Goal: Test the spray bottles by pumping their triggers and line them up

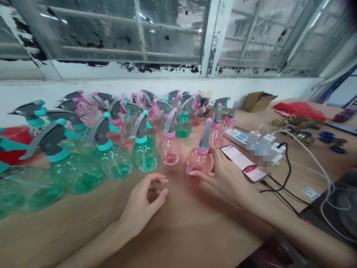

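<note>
My right hand [223,175] is wrapped round the base of a pink spray bottle [198,160] with a grey trigger and pink collar, which stands upright on the brown table [178,223]. Just left of it, my left hand [145,203] hovers above the table, fingers loosely curled and apart, with nothing in them. Behind both hands stand several green spray bottles [144,152] and pink spray bottles [169,147], all upright with grey triggers.
A phone [243,163] with a lit screen lies right of my right hand, a black cable plugged into it. A white power strip [252,143] with chargers, white cables, a cardboard box [258,100], a red bag [298,109] and small round parts lie further right.
</note>
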The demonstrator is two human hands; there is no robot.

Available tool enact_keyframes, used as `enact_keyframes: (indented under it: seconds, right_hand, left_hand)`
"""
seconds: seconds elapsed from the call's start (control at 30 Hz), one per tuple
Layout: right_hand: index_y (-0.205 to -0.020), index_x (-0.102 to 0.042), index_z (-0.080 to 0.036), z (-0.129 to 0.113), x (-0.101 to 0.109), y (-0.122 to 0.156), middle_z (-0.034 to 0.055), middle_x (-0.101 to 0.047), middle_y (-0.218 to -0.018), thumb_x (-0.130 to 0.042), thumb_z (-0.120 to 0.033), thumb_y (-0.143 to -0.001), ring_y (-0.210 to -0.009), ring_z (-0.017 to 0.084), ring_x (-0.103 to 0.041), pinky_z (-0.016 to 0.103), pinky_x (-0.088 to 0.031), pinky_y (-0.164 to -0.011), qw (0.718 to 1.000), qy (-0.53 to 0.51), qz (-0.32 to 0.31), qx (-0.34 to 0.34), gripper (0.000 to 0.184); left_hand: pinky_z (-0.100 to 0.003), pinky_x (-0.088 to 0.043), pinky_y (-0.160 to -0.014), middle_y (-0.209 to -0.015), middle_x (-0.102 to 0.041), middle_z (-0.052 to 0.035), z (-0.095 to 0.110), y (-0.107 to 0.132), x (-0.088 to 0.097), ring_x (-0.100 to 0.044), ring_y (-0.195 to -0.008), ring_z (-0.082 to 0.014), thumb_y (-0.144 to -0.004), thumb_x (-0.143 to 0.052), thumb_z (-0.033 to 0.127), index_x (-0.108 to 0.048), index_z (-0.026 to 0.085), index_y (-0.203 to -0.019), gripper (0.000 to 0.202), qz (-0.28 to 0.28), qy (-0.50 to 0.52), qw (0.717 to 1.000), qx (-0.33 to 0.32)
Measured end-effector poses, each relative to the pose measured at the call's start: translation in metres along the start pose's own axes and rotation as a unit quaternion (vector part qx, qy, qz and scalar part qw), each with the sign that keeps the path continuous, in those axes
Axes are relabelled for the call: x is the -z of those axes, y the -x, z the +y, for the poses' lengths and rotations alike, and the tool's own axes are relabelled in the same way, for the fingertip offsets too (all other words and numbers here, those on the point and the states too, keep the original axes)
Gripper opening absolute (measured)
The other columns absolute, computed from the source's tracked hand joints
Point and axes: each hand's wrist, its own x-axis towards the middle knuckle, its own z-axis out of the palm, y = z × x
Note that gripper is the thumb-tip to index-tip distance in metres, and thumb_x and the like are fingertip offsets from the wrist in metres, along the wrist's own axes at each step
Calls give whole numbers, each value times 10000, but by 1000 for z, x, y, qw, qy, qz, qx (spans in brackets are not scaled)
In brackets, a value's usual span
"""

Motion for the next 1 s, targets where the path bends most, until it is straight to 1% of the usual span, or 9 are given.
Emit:
enact_keyframes:
  seconds: [0.17, 0.23, 0.3, 0.4, 0.5, 0.6, 0.73, 0.83, 1.0]
  right_hand:
    - [-1279, -458, -164, -23, -3, 18, 176, -600, -1171, -499, -689, -836, -947, 341, -657, 455, -559, -662, 996, -26, -1, 82, 688]
    - [-1287, -457, -151, -34, -6, 24, 177, -604, -1154, -454, -672, -871, -962, 340, -653, 464, -572, -649, 993, -34, -15, 114, 667]
    - [-1255, -489, -142, -45, -10, 28, 187, -608, -1155, -454, -705, -849, -962, 347, -654, 471, -580, -627, 989, -30, -11, 145, 696]
    - [-1139, -568, -142, -58, -19, 32, 187, -650, -1040, -466, -784, -776, -882, 345, -662, 457, -575, -580, 984, -22, 21, 175, 744]
    - [-1077, -596, -136, -69, -27, 32, 179, -666, -929, -447, -816, -752, -849, 343, -652, 444, -567, -570, 982, -22, 45, 182, 769]
    - [-1110, -581, -118, -76, -30, 29, 199, -654, -1033, -456, -802, -762, -936, 355, -630, 485, -574, -679, 979, -58, 28, 194, 777]
    - [-1299, -476, -116, -71, -32, 19, 203, -575, -1253, -458, -744, -818, -1174, 338, -546, 511, -507, -936, 949, -183, -38, 252, 791]
    - [-1363, -438, -147, -55, -32, 11, 185, -525, -1347, -421, -689, -877, -1262, 307, -499, 493, -441, -1036, 925, -239, -72, 288, 728]
    - [-1240, -569, -232, -20, -35, 4, 104, -636, -1236, -418, -476, -978, -1161, 244, -597, 453, -492, -985, 953, -199, -108, 203, 388]
  left_hand:
    - [-455, -467, -1021, -1305, -559, -76, 42, -23, 1, -559, -1192, -251, -813, -638, 316, -469, 256, -1238, 461, 9, 14, 995, -100]
    - [-468, -451, -1038, -1384, -509, -82, 56, -31, 2, -535, -1228, -269, -780, -687, 307, -416, 272, -1321, 606, 1, 22, 995, -100]
    - [-438, -496, -974, -1328, -549, -80, 65, -36, 5, -583, -1157, -267, -765, -711, 303, -397, 272, -1351, 665, -8, 38, 994, -106]
    - [-359, -547, -817, -1071, -640, -37, 69, -38, 9, -650, -912, -211, -814, -669, 311, -463, 262, -1268, 501, -22, 74, 991, -111]
    - [-276, -531, -690, -893, -609, 9, 66, -37, 13, -603, -747, -154, -837, -607, 253, -505, 254, -1128, 309, -14, 101, 988, -112]
    - [-251, -498, -668, -828, -552, 31, 62, -34, 18, -546, -702, -133, -801, -566, 182, -518, 253, -1030, 244, 16, 81, 989, -125]
    - [-231, -454, -639, -812, -515, 41, 56, -31, 24, -502, -688, -118, -765, -526, 119, -514, 252, -1006, 275, 29, 77, 988, -129]
    - [-224, -422, -580, -774, -509, 46, 55, -29, 27, -479, -632, -109, -751, -510, 124, -499, 251, -1009, 289, 29, 94, 988, -120]
    - [-233, -388, -526, -662, -453, 69, 56, -31, 35, -386, -507, -100, -707, -493, 152, -516, 263, -965, 282, 15, 65, 991, -119]
